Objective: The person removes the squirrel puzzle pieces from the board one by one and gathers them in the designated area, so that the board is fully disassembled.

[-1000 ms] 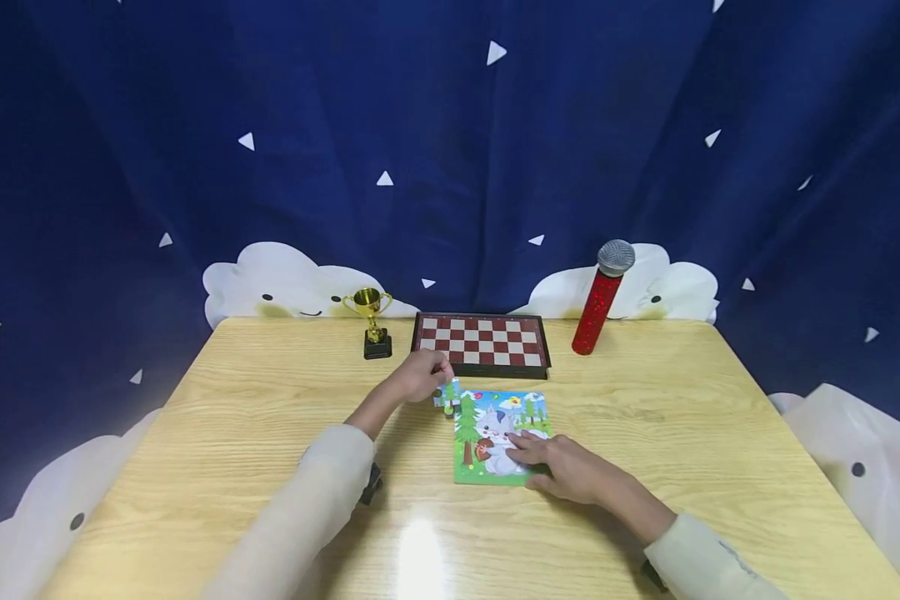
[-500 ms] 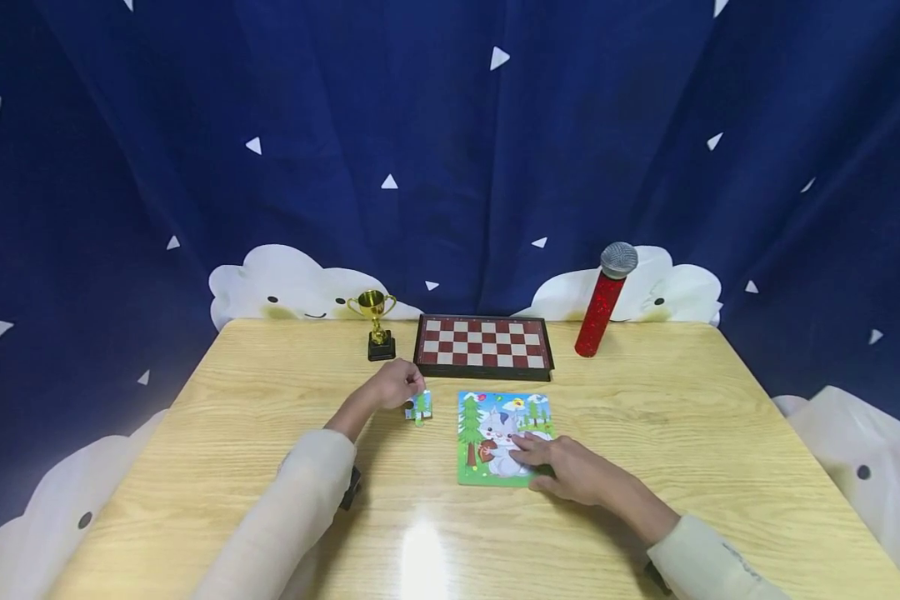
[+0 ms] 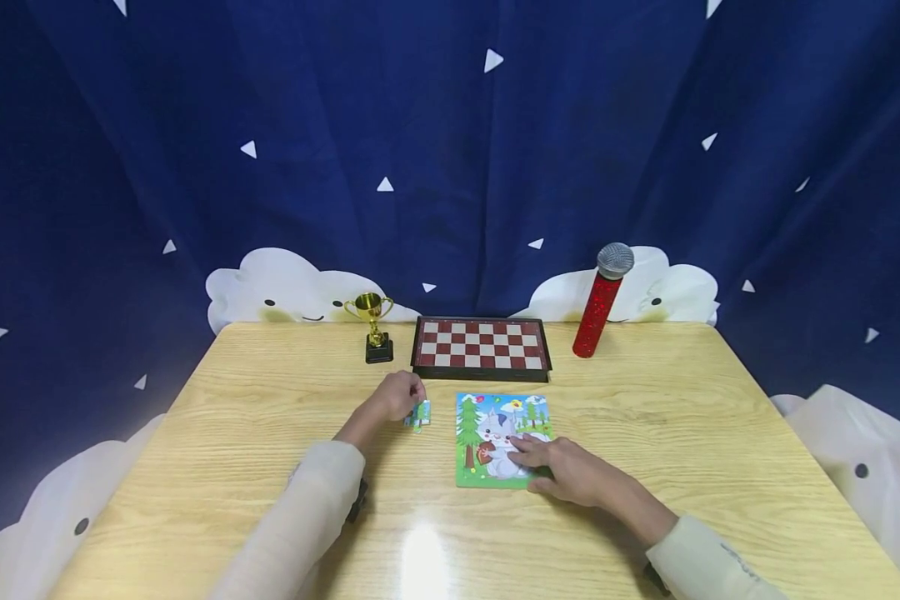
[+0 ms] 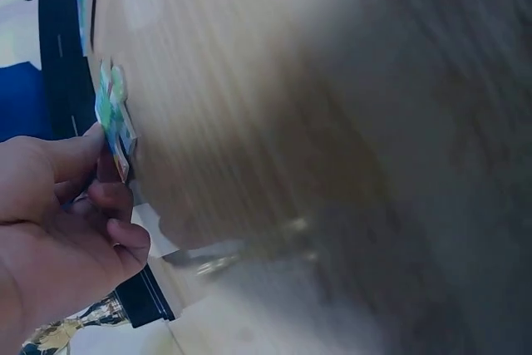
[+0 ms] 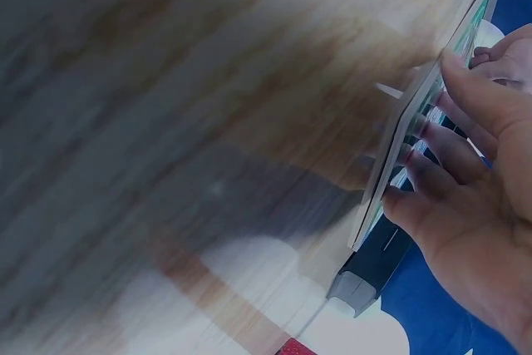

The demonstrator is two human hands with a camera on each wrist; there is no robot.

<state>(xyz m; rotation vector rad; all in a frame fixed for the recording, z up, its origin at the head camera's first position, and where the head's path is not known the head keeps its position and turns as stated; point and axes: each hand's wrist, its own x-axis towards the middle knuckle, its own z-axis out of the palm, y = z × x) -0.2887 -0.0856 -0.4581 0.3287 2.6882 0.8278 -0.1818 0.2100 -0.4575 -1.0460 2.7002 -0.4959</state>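
My left hand [image 3: 399, 395] pinches a small jigsaw piece [image 3: 420, 414] with a green tree on it, low over the table and left of the square puzzle [image 3: 471, 479]. In the left wrist view the jigsaw piece [image 4: 113, 110] stands edge-on between thumb and fingers. The puzzle shows a grey squirrel with an acorn, among trees and clouds. Across its lower right side rests my right hand [image 3: 570, 471], fingers spread over the picture. The right wrist view has that hand's fingertips on the puzzle's face and the thumb [image 5: 474, 89] by its edge.
Behind the puzzle lies a chessboard [image 3: 480, 346] in a black frame. A gold trophy cup [image 3: 375, 325] stands to its left, and a red microphone [image 3: 598, 312] to its right. Wooden table [image 3: 645, 400] surrounds them, with a blue curtain [image 3: 450, 150] at the back.
My left hand has moved left from the puzzle's upper left edge with the jigsaw piece, then slightly toward me. My right hand has stayed on the puzzle.
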